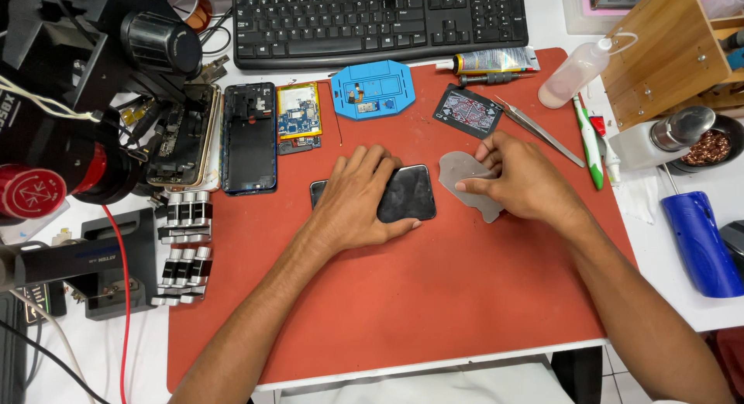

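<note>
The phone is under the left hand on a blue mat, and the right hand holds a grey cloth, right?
Not quite: the mat is red, not blue, as the head view shows. The left hand does rest on the phone, and the right hand holds the grey cloth.

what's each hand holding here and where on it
The left hand lies flat on the black rectangular phone, pressing its left half onto the red mat. The right hand pinches the grey cloth-like piece at its right side.
</note>
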